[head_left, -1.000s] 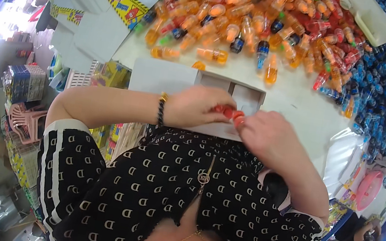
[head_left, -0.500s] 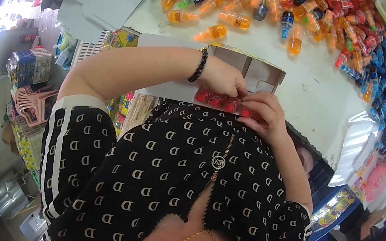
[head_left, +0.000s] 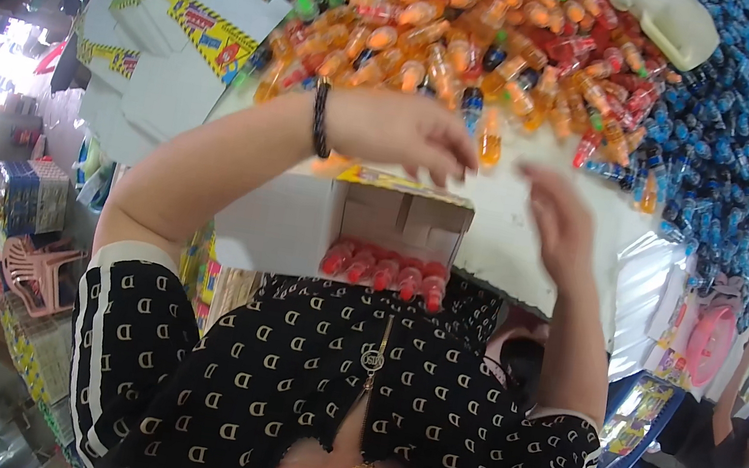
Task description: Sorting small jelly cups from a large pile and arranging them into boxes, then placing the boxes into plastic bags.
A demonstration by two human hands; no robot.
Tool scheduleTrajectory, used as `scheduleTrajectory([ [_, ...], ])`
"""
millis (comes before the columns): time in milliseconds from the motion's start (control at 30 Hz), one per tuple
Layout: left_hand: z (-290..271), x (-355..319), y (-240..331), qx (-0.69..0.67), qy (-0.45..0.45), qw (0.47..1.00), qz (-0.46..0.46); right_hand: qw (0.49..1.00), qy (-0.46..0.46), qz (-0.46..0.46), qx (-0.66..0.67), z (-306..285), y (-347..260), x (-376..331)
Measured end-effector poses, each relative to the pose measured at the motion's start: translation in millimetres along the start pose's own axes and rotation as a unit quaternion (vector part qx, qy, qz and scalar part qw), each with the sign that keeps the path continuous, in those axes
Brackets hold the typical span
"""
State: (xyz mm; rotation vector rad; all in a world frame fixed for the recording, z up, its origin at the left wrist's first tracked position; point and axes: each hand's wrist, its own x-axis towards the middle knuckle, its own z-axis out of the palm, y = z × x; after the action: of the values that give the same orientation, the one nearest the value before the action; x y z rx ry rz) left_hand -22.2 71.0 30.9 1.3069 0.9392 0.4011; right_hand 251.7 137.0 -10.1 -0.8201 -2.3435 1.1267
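An open carton (head_left: 358, 204) lies in front of me near the table's edge, its white flap spread out to the left. Along its near side sit rows of small red bottles (head_left: 383, 275), caps pointing toward me; the far part of the carton shows bare cardboard. Above its far rim reaches my left hand (head_left: 405, 136), fingers loosely stretched and holding nothing, close to the bottle pile. My right hand (head_left: 558, 219) is raised over the table to the right of the carton, fingers apart, slightly blurred. An orange bottle (head_left: 490, 144) lies between both hands at the pile's near edge.
A big heap of orange, red and green bottles (head_left: 433, 52) covers the far table, with a blue bottle heap (head_left: 727, 143) to the right. Flat printed cartons (head_left: 160, 43) are stacked left. A pale plastic jug (head_left: 685, 38) lies far right. Another person (head_left: 736, 428) is at right.
Both hands have left the red bottles in the carton: the left moved away toward the pile, the right rose and moved right. The full rows of red bottles now show.
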Motion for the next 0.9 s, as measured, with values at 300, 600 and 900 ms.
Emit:
scheduleTrajectory([
  [300,-91.8,112.0,0.6,0.303,0.358,0.88,0.069,0.92,0.368,0.035,-0.129,-90.6,152.5,148.2],
  [600,-89.1,248.1,-15.1,0.537,0.452,0.704,0.107,0.889,0.366,-0.076,-0.266,-87.0,130.1,163.0],
  [900,-71.8,246.3,4.7,0.591,0.429,0.683,-0.007,0.946,0.308,-0.054,-0.091,-69.2,91.2,192.9],
])
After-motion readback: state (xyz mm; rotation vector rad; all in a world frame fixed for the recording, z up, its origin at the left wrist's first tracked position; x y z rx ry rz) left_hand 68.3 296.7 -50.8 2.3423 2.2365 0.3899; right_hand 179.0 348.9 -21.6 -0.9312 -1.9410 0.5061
